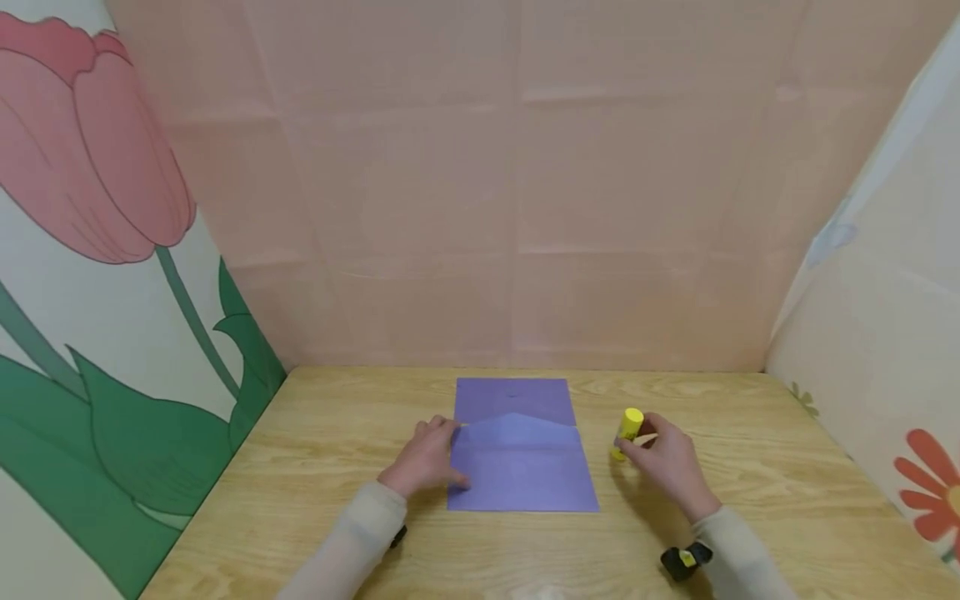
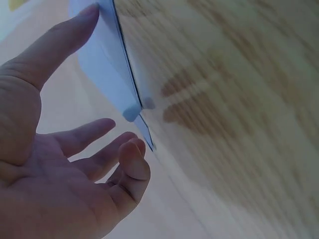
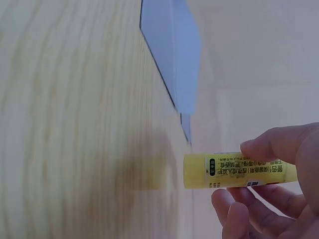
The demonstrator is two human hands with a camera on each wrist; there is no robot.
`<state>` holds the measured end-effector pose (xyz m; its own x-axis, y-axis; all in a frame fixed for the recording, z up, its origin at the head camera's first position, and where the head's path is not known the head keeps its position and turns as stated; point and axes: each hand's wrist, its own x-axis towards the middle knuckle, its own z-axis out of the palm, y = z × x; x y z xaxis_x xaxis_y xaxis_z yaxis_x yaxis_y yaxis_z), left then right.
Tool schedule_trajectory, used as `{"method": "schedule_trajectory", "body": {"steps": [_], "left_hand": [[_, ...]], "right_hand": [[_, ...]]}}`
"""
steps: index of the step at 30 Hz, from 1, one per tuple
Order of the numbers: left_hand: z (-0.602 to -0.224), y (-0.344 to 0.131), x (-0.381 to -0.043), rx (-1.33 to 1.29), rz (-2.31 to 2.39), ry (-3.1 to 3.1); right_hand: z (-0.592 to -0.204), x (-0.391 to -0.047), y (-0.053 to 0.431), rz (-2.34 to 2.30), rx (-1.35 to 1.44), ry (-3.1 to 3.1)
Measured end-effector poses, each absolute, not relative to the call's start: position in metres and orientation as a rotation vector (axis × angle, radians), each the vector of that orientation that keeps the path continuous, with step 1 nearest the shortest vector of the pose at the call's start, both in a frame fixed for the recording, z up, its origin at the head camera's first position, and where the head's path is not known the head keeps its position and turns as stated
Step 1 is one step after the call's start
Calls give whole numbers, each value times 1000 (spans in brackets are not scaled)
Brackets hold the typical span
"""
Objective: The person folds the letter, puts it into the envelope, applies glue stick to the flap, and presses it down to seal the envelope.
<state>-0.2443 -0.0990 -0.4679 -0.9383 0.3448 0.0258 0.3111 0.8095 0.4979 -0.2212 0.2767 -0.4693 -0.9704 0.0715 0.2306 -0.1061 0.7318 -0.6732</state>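
Note:
A purple envelope (image 1: pixel 525 479) lies on the wooden table, its pointed flap (image 1: pixel 517 429) unfolded toward the back. At its left edge is my left hand (image 1: pixel 426 460), the thumb on the paper. In the left wrist view, that hand's fingers (image 2: pixel 132 162) bend loosely beside the envelope (image 2: pixel 107 55) and do not grip it. To the right, my right hand (image 1: pixel 671 462) holds a yellow glue stick (image 1: pixel 630 425) roughly upright between thumb and fingers. The right wrist view shows printed text on the glue stick (image 3: pixel 239 171), whose near end appears just above the tabletop.
A darker purple sheet or second envelope (image 1: pixel 487 396) lies behind the flap, partly covered by it. A pinkish backdrop (image 1: pixel 510 208) closes off the table's far edge. Printed panels stand at both sides, with a tulip (image 1: pixel 97 150) on the left and a flower (image 1: pixel 933 492) on the right.

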Motion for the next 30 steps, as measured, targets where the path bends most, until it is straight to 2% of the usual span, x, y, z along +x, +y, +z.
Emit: {"method": "schedule_trajectory", "body": {"steps": [16, 24, 30], "left_hand": [[-469, -99, -248, 541, 786, 2851], [-467, -97, -246, 554, 759, 2864], [-465, -95, -241, 580, 701, 2915]], "right_hand": [[-473, -226, 288, 1079, -38, -2719], [-465, -214, 285, 851, -135, -2930], [-460, -208, 266, 922, 172, -3015]]}}
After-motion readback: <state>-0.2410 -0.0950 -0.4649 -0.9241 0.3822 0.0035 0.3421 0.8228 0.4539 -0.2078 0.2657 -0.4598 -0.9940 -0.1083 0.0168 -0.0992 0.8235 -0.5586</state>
